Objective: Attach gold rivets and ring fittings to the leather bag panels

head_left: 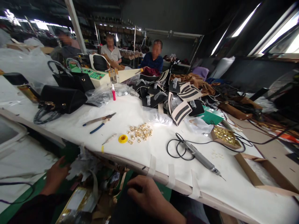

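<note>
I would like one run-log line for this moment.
left hand: near crumpled plastic | right hand: by table's near edge | tabletop: gold fittings, yellow ring, pliers, corded tool

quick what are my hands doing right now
Left hand: at the crumpled plastic; can't tell if it grips.
Right hand: partly open, nothing visible in it.
</note>
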